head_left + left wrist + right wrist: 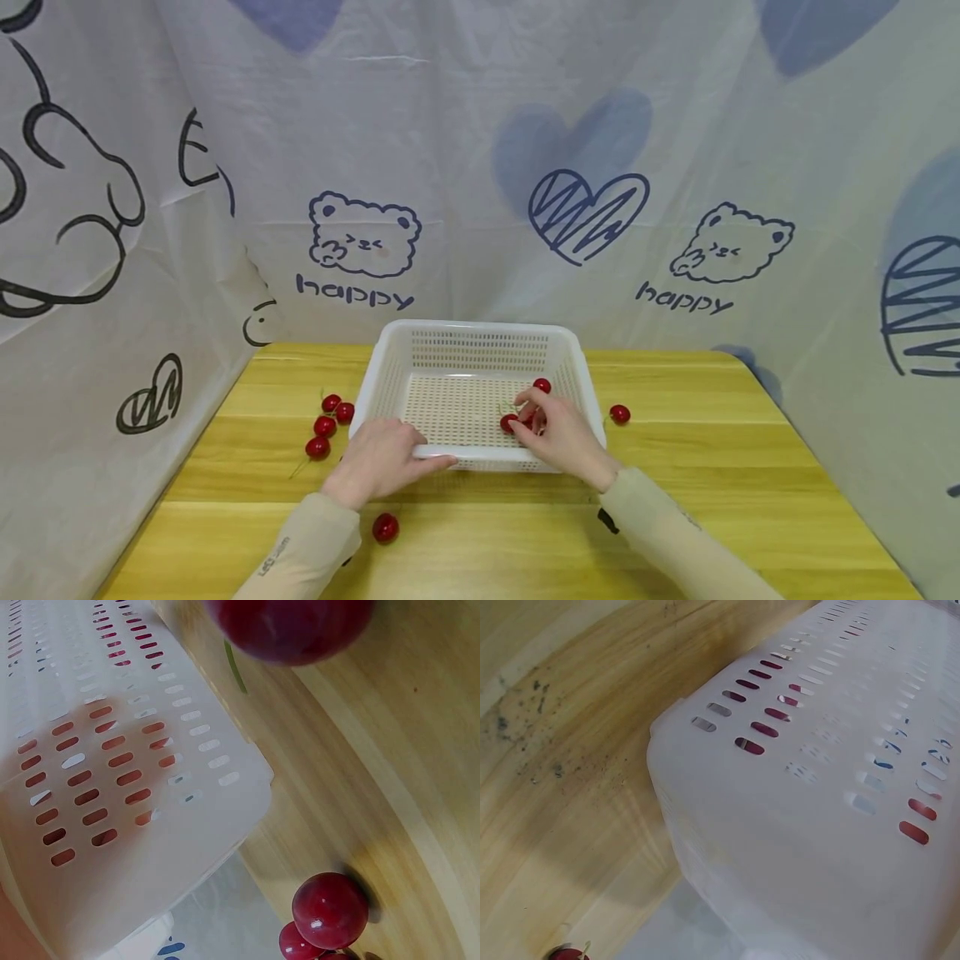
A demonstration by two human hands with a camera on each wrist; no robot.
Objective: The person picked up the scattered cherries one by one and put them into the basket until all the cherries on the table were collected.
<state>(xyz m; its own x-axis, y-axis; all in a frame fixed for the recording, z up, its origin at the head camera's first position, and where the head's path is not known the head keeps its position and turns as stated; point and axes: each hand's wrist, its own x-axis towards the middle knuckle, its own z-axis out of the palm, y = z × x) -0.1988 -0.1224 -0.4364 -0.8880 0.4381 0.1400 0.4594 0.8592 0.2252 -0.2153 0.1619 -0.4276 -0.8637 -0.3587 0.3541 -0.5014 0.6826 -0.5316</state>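
A white plastic basket [480, 454] with slotted walls stands on the table. My left hand [382, 458] grips its front-left rim, thumb along the front edge. Inside the basket, toward the right, my right hand [558, 429] has thumb and fingers curled about a red cherry [537, 419], partly hidden by them. One more cherry [509, 423] lies at the thumb tip, and another cherry [542, 385] is just beyond the fingers. Through the slots in the left wrist view, part of the left hand [97, 772] shows behind the basket wall [217, 817].
Several cherries with stems [325, 427] lie left of the basket. One cherry [386, 528] sits in front, near the left sleeve, and one cherry [619, 414] to the right. The wooden table [690, 500] meets a printed cloth [472, 250] at the back and sides.
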